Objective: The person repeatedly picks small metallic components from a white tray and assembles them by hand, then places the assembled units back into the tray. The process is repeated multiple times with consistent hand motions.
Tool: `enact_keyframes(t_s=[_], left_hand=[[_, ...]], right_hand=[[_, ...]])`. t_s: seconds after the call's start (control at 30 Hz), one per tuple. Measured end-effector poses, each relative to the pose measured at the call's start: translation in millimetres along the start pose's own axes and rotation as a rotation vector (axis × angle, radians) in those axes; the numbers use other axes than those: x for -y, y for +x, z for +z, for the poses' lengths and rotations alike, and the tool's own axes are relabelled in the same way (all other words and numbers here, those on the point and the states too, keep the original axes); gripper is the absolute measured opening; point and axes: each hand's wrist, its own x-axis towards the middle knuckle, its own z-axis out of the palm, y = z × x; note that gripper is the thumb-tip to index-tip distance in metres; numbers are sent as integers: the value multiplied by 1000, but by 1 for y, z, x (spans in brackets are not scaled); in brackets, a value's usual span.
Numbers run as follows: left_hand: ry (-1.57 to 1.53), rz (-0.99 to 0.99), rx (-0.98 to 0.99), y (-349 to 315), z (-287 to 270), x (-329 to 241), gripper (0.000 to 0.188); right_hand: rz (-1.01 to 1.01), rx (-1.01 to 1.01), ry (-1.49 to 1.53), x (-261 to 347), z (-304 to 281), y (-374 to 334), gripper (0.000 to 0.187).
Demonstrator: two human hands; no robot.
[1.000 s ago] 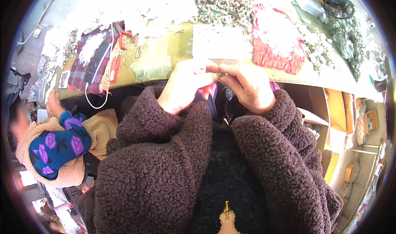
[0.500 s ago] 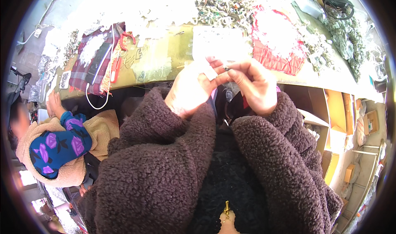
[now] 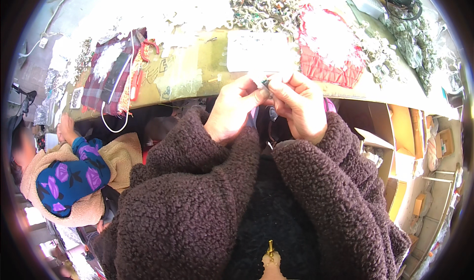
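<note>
Just in front of the table's near edge, my two hands meet with their fingertips together. My left hand (image 3: 229, 110) is closed in a pinch on a small white piece (image 3: 257, 77), washed out by the light. Closed too, my right hand (image 3: 300, 105) pinches a tiny dark greenish piece (image 3: 265, 83) against the left fingertips. Its exact kind is too small to tell. Beyond the fingers a white sheet (image 3: 256, 50) lies flat on the table.
A red cloth (image 3: 326, 65) with pale bits lies at the right, near a heap of small looped pieces (image 3: 264, 6). Red-handled pliers (image 3: 146, 49) and a plaid cloth (image 3: 94, 92) are at the left. A person (image 3: 74, 176) sits there. Cardboard boxes (image 3: 402, 132) stand at the right.
My hands have come closer together and slightly lower. The left fingers have curled in, and the white piece now sits against the dark one at the fingertips.
</note>
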Motion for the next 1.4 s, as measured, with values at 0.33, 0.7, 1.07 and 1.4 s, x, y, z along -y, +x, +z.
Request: enact_keyframes(t_s=[0.33,0.7,1.07,1.4], left_hand=[[-100,46,3,0,-6,3,14],[189,94,-8,-5,-11,-10,18],[143,27,-41,-2,-13,-11,13],[-135,18,-79,-3,5,1,12]], right_hand=[[153,145,146,4,-9,0,7],[-13,72,-107,-2,0,-8,9],[-310,51,-575,-25,-7,-6,23],[-408,-74,-576,-22,-1,-10,9]])
